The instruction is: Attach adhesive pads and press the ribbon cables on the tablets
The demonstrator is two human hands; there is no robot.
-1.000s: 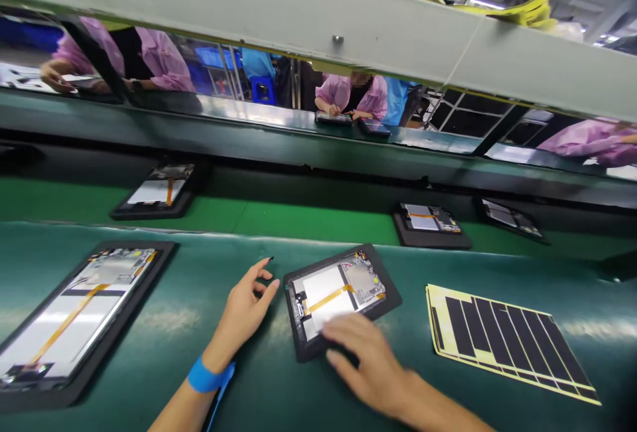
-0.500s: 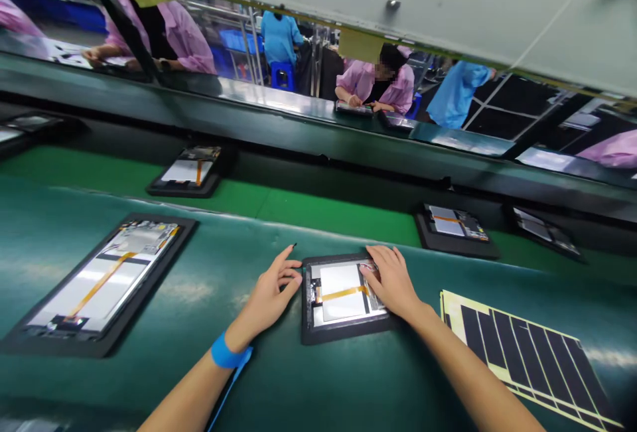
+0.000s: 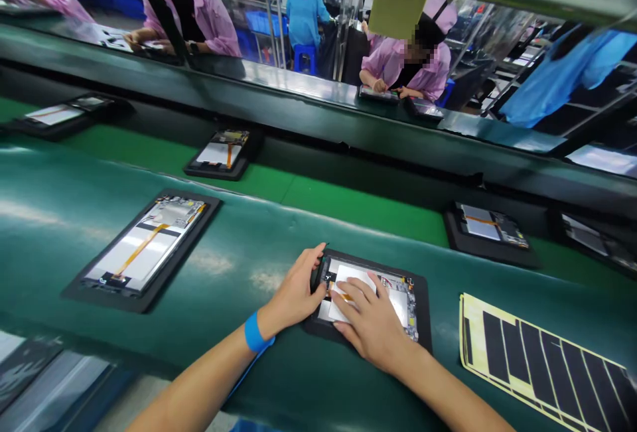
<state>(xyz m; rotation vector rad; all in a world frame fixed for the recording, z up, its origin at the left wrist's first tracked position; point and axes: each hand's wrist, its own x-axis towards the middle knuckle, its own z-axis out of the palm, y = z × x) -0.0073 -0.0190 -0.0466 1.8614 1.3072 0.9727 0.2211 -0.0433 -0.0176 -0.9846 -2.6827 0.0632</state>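
An opened tablet [image 3: 398,306] lies on a black pad [image 3: 423,299] in front of me, its silvery battery, circuit board and orange ribbon cable bare. My left hand [image 3: 298,285] is closed at the tablet's left edge, thumb on its end and fingers along the far corner. A small dark tip shows at the index fingertip, too small to name. My right hand [image 3: 371,322] lies across the battery with its fingers apart, covering part of the orange cable. A blue wristband [image 3: 257,334] with a cord circles my left wrist.
Another opened tablet [image 3: 137,253] on a pad lies to the left. At right is a pale yellow sheet of black adhesive strips [image 3: 547,359]. Beyond the bench edge, more tablets [image 3: 221,153] sit on a green conveyor [image 3: 318,203]. Co-workers [image 3: 411,64] sit across the line.
The tablet has been turned about, so its circuit board is now at the right. My left hand has closed on its left edge; my right hand has moved onto the battery. The view has shifted.
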